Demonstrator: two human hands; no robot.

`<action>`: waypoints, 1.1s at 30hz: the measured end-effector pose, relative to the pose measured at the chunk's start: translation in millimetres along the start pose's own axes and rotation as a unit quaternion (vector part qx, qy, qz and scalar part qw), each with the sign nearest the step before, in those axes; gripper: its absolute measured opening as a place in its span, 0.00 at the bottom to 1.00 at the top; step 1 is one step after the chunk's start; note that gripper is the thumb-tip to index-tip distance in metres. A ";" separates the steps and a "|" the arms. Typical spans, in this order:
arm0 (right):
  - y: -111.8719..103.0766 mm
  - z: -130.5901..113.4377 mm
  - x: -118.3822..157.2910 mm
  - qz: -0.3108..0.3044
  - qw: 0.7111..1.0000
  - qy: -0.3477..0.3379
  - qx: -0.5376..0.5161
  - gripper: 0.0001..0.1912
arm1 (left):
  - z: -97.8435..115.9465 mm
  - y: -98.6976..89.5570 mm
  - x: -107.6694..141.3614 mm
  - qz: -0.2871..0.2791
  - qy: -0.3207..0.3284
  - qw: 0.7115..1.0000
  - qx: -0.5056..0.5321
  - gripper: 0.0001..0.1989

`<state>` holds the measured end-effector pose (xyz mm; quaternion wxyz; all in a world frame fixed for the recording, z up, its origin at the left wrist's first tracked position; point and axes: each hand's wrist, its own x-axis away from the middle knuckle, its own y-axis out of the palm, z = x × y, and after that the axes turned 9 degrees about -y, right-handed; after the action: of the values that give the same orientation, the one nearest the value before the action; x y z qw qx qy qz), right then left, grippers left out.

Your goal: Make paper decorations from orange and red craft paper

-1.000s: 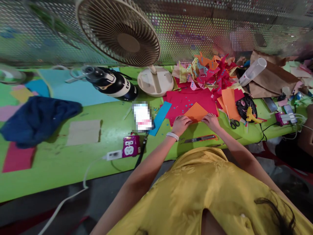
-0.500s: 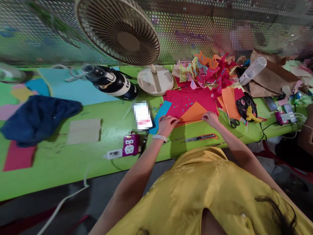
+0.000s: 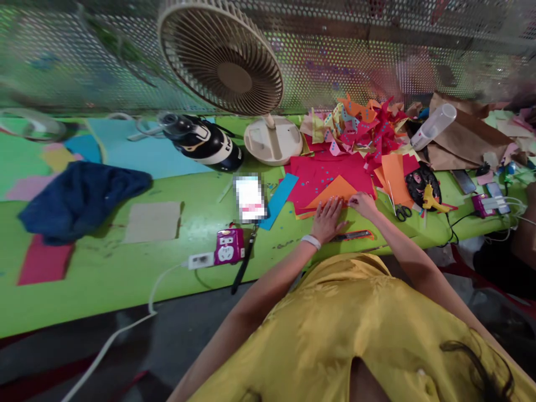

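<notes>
Resting with fingers spread and straight, the left hand (image 3: pixel 328 219) lies on an orange sheet (image 3: pixel 335 186), gripping nothing. The right hand (image 3: pixel 363 205) sits just beside it with curled fingers at the sheet's right edge; whether they pinch the paper, I cannot tell. The sheet reaches forward from both hands over red paper (image 3: pixel 312 170) on the green surface (image 3: pixel 201 204). A cutter (image 3: pixel 358 235) lies bodyward of the hands, scissors (image 3: pixel 402 212) right of the right hand, a blue strip (image 3: pixel 281 198) left of the left.
</notes>
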<state>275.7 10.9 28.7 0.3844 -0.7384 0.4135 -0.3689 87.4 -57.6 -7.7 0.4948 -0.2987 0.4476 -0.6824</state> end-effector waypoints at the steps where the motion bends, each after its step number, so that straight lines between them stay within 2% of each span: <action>1: -0.1 -0.6 0.2 0.001 1.000 0.000 -0.001 0.09 | -0.2 4.6 -1.5 0.000 0.002 1.000 0.001 0.36; 8: -2.0 3.6 5.7 0.010 1.000 -0.006 -0.006 0.11 | -10.7 10.9 -5.1 -0.020 -0.001 1.000 -0.016 0.37; 18: -22.6 47.2 28.1 0.020 0.999 0.045 -0.002 0.09 | -3.3 7.0 -3.4 -0.032 -0.009 0.999 -0.038 0.39; 33: -31.3 53.8 28.1 0.001 0.995 0.098 0.021 0.07 | 7.1 0.0 -5.4 -0.057 -0.042 0.996 -0.053 0.38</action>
<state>343.2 11.2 39.1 0.3575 -0.6900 0.4420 -0.4481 95.2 -54.7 -4.5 0.4568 -0.3777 0.4447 -0.6715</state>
